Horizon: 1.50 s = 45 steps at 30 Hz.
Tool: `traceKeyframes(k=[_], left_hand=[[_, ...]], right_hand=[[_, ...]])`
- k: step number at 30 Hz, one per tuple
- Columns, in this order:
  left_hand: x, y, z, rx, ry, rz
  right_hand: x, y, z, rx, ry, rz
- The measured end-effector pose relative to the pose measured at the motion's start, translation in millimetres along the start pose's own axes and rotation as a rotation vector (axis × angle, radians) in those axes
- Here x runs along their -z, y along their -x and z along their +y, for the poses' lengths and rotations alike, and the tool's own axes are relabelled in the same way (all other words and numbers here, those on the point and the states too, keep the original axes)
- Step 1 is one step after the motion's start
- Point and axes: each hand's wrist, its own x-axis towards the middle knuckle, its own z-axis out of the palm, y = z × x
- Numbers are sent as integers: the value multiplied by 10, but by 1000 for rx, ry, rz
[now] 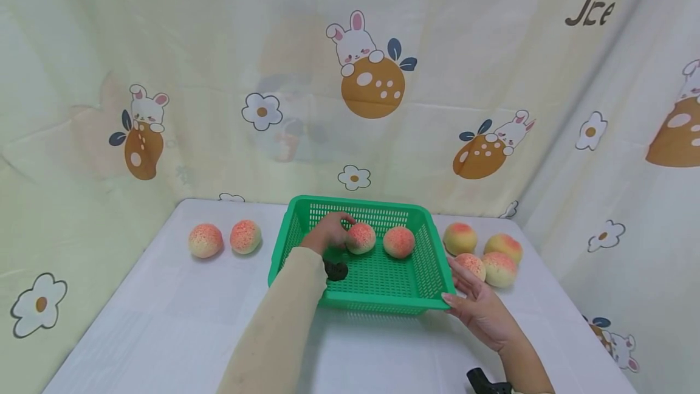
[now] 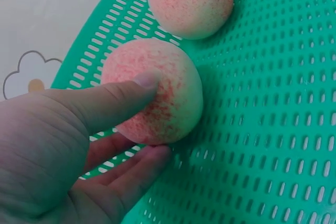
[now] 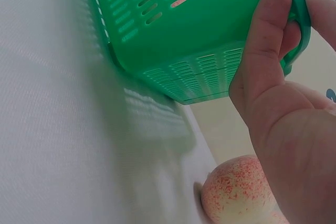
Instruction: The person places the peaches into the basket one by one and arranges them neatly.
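A green plastic basket (image 1: pixel 377 304) with slotted walls is on the white table. Two pinkish-red peaches are inside it, side by side near its back wall. My left hand (image 1: pixel 330 233) reaches in and holds the left peach (image 1: pixel 361 238), its thumb (image 2: pixel 123 98) on the fruit and the other fingers curled below. Just right of that lies the second peach (image 1: pixel 399 242), untouched. At the basket's front right corner, my right hand (image 1: pixel 481 309) grips the rim between thumb (image 3: pixel 270 19) and fingers, which are partly hidden behind the rim.
Two more peaches, one (image 1: pixel 205 241) and another (image 1: pixel 245 236), lie left of the basket. Several peaches cluster to its right, including a yellowish one (image 1: pixel 460 239), close to my right hand. A patterned curtain (image 1: pixel 306 157) hangs behind the table (image 1: pixel 180 321).
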Motion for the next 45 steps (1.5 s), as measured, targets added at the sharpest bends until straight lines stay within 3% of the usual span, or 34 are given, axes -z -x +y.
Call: traceKeyframes(k=[16,25,39,45], left_hand=[[74,5,-28,10,-9,12],[253,97,-67,-2,-1,15],[503,430,26,-152,84,14],[564,531,3,-196,51,61]], right_hand=[[-9,2,-19,-2,1,-2],[-16,-11,-35,-12,27,8],[1,-16,-32,27,-7,-52],[-21,-15,-33,34,-4,-56]])
